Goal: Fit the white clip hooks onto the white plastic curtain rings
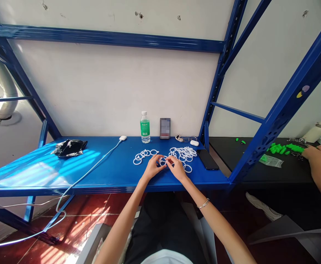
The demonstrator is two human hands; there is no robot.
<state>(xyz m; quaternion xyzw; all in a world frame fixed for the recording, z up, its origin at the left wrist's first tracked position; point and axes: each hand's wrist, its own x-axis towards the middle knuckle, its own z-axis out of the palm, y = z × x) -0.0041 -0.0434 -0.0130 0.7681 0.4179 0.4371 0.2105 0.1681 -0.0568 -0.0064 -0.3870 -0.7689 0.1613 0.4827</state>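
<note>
Left hand (152,167) and right hand (177,168) pinch a white ring (162,159); the bottle (145,128) stands capped.

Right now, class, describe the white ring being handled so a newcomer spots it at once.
On the blue table, find the person's left hand and right hand. The white ring is between them, at their fingertips, unlike the other rings lying to either side.

Both forearms (133,203) reach over the blue table (116,176). Above it, the left hand (153,167) and right hand (178,169) (fingers (157,157) bent) nearly meet.
</note>
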